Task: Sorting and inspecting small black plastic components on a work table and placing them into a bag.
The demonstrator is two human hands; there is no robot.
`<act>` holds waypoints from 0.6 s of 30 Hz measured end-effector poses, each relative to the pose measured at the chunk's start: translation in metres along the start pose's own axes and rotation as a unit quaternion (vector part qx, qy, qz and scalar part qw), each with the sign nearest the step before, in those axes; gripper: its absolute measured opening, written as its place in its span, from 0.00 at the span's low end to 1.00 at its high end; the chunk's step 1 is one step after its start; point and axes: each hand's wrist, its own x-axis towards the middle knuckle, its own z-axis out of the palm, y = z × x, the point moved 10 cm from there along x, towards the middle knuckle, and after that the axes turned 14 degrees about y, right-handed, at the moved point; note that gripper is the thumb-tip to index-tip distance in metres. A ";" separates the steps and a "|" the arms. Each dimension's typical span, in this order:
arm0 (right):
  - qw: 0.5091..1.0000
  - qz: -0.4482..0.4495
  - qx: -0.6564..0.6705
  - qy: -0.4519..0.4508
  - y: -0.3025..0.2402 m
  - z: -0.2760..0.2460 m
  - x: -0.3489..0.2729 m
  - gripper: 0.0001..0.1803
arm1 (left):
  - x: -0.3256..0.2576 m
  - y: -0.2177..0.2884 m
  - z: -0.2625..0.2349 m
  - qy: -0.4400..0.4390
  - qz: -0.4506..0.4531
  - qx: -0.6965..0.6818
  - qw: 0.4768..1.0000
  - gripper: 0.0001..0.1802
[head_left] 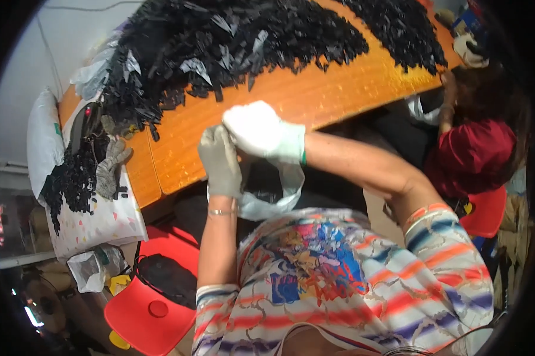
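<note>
Holding a thin clear plastic bag (267, 199) by its mouth, both of my hands sit close together just over the near edge of the orange table (315, 95). My left hand (221, 161), in a grey glove, is curled with the fingers closed on the bag's rim at the left side; my right hand (261, 132), in a white glove with a green cuff, is bunched into a loose fist on the rim just above and to the right, touching the left. The bag hangs below them, in front of my lap, slack and crumpled; I cannot tell whether anything is inside it.

To do this well, I judge the rim should be pinched by the fingertips of each hand on opposite sides and drawn apart evenly, so the film does not tear or fold back on itself. Keeping the mouth level with the table edge would let it stay open under the pile of black pieces (220, 47) heaped across the far side of the table.

My left forearm rises nearly straight up from the lower edge, wrist bent slightly inward, a bracelet (220, 212) on it. My right forearm comes in from the right, elbow out wide, wrist flexed down toward the bag. A spare grey glove (109, 168) lies on the left, well apart.
</note>
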 end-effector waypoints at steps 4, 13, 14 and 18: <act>0.996 0.067 -0.024 -0.046 0.011 0.002 0.016 0.09 | 0.016 0.008 -0.001 -0.006 0.027 -0.054 0.998 0.14; 0.966 0.238 0.100 -0.016 0.050 -0.021 0.004 0.13 | -0.007 -0.002 0.004 -0.161 -0.074 -0.139 0.974 0.12; 0.952 0.238 0.192 -0.036 0.040 -0.025 0.004 0.15 | -0.008 -0.005 0.000 -0.159 -0.070 -0.141 0.975 0.12; 0.981 -0.044 0.157 -0.105 0.017 -0.024 0.003 0.24 | -0.015 -0.019 -0.005 -0.172 -0.125 -0.237 0.948 0.10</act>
